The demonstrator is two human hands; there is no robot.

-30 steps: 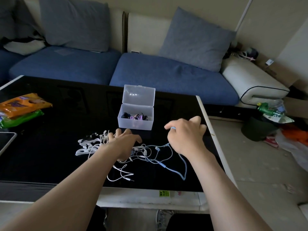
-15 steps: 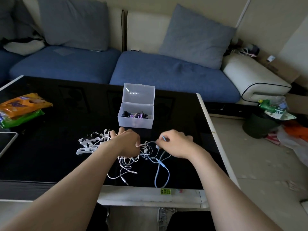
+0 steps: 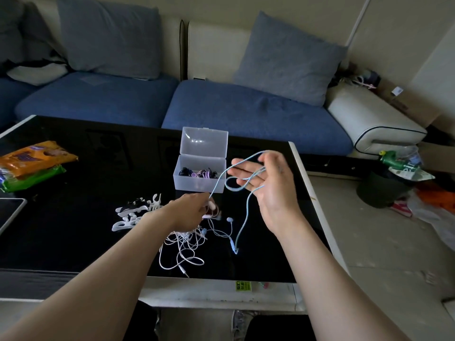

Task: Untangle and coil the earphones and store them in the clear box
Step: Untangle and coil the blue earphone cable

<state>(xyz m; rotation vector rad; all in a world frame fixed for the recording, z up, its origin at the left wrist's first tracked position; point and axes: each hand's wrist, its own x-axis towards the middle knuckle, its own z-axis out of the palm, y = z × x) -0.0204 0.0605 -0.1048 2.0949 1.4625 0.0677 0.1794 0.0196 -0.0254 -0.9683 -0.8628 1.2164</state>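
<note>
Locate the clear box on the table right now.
In the head view, the clear box stands open near the far edge of the black table, just left of the right hand and beyond the left hand.

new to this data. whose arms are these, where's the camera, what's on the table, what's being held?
There is no robot here. One wide-angle camera sits on a person's head and looks down at their own bare arms.

The left hand pinches a blue earphone cable. The right hand is raised with its palm facing the camera, and that cable is looped over its straight fingers.

On the black table:
- a clear box, lid open, with dark and purple earphones inside
- a tangle of white earphones
- white flat pieces that I can't identify
- snack packets
</note>
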